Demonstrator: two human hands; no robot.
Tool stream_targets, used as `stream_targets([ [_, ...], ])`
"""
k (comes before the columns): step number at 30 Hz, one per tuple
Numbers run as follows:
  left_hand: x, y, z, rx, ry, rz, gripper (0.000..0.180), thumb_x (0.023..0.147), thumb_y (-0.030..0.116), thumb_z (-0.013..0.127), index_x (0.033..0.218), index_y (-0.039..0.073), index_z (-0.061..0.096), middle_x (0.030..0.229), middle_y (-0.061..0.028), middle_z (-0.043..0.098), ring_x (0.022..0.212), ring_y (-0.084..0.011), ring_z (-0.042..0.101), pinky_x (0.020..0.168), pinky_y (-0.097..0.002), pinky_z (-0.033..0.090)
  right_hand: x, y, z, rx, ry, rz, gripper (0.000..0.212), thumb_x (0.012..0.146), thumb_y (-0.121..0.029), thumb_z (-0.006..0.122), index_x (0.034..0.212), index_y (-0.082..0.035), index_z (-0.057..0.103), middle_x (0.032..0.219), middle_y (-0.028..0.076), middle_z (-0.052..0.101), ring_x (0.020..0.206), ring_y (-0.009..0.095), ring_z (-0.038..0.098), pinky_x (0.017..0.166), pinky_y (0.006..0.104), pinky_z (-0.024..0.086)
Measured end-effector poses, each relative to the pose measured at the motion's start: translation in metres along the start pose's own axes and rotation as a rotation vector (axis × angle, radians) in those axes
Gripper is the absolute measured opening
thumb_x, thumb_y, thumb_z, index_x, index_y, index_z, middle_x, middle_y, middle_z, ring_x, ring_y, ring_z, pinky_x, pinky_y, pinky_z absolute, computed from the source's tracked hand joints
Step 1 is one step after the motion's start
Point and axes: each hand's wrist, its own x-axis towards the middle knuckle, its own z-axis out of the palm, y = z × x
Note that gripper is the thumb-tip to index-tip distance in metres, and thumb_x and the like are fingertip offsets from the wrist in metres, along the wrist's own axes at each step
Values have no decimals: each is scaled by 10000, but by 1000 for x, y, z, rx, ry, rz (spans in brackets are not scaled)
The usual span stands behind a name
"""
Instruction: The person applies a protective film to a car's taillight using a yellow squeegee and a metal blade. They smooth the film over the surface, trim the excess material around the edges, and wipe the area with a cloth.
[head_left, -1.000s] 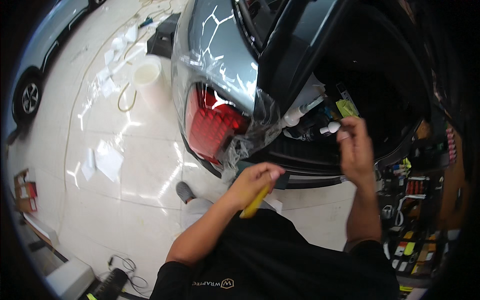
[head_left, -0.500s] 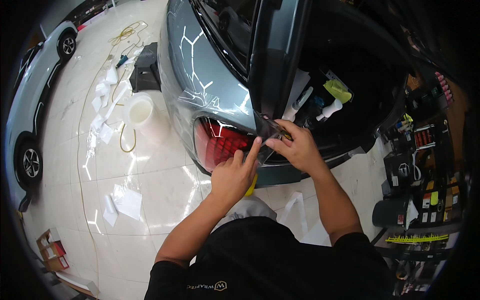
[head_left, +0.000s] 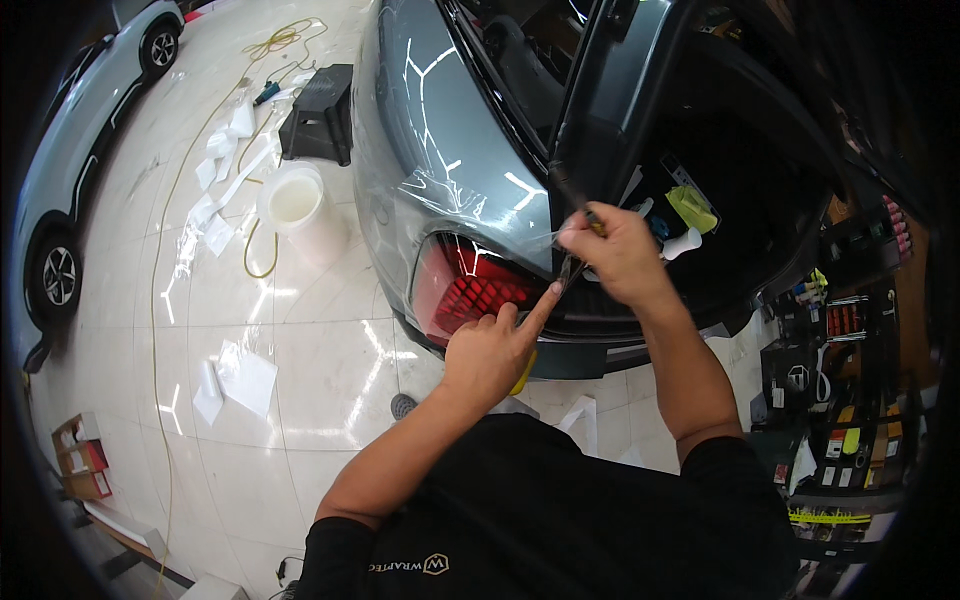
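A grey-blue car [head_left: 450,110] stands before me with its tailgate raised, and clear film [head_left: 400,215] lies over its rear corner, wrinkled above the red tail light [head_left: 485,290]. My left hand [head_left: 490,350] rests by the light's lower edge, index finger stretched to its inner corner, the other fingers curled; it holds nothing. Just above that fingertip, my right hand [head_left: 620,255] is closed round a slim cutter [head_left: 597,222] with a black and yellow handle, its far end blurred. A thin strand of clear film runs to the right hand's fingertips.
Inside the boot lie a yellow-green cloth [head_left: 692,208] and a white bottle [head_left: 682,243]. A translucent bucket [head_left: 300,205], a black step stool [head_left: 318,115], scraps of white backing paper [head_left: 248,383] and a yellow hose [head_left: 155,300] are on the tiled floor. Another car [head_left: 90,150] stands far left.
My right hand has lifted up and away from the tail light's corner with the cutter, pulling film. My left index finger stays at the corner. The whole view has shifted slightly.
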Motion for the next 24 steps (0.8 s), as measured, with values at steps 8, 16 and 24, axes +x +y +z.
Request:
stream_targets([
  [8,11,2,-18,-30,-87,32,609,847,250,693,1422,207,496,760,-43,558,532,-196,601,479,-320,503,11,5,-9,110,-52,48,122,906,-162,688,865,-51,655,729,-63,565,663,7,465,598,187,359],
  [16,110,-7,-76,65,-64,149,206,856,194,672,1025,103,600,805,-58,601,618,-261,656,530,-372,518,-4,19,-14,422,-140,97,175,873,-71,700,1032,-38,636,668,-89,443,580,5,367,554,182,314],
  [24,124,-13,-59,106,-95,313,162,794,122,656,889,82,530,794,-72,574,625,-256,650,539,-378,504,-36,65,20,357,125,60,117,886,-71,659,954,13,615,675,10,572,620,44,503,558,263,416],
])
